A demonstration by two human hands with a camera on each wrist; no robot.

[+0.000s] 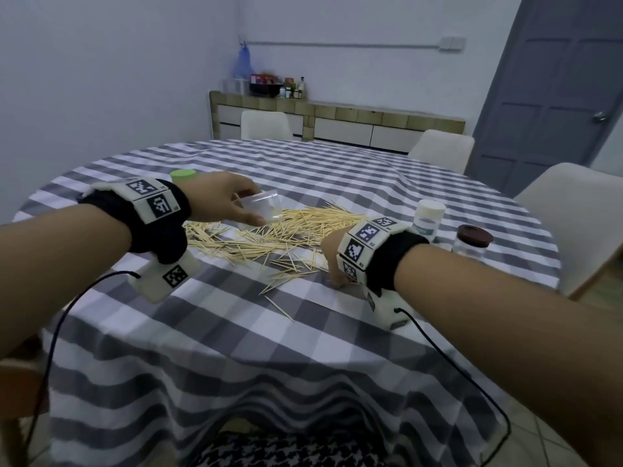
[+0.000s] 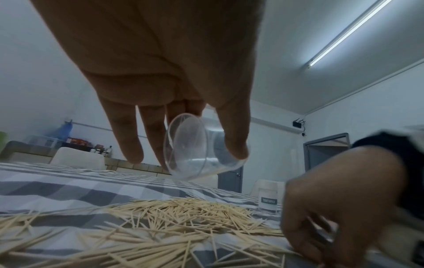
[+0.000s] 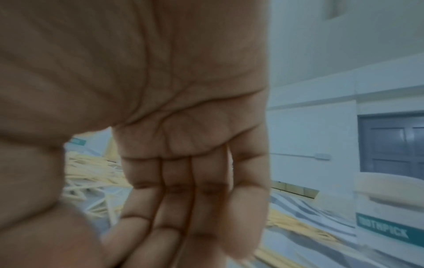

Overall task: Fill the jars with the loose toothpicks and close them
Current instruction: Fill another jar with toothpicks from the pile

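So nearest the person, on the near side of the toothpick pile [image 1: 269,234], a few stray sticks lie on the checked tablecloth [image 1: 236,332], pointing every which way. The right hand [image 1: 332,264] is down at the pile's near-right edge, fingers curled toward the cloth. My guess is it's raking or pinching up a bunch, but whether it actually has any sticks I can't tell; the head view hides the fingertips and the right wrist view is just blurry palm.

The pile itself is a long, flat scatter running left to right, most sticks lying roughly along that line, none standing up.

Just above the pile's far-left part, the left hand [image 1: 229,200] grips a clear open jar [image 1: 261,208], thumb on one side, fingers on the other. It's off the table and tipped on its side, so its long axis runs roughly level and its mouth faces back toward the person in the left wrist view. It looks empty. I'd say it's held like that so a bundle can slide in lengthwise.

Right of the pile stand a white-lidded jar [image 1: 428,219] and a brown-lidded jar [image 1: 472,242], upright and well out of the way. Left of the pile, behind the left wrist, sits a green lid [image 1: 183,175], probably the clear jar's.
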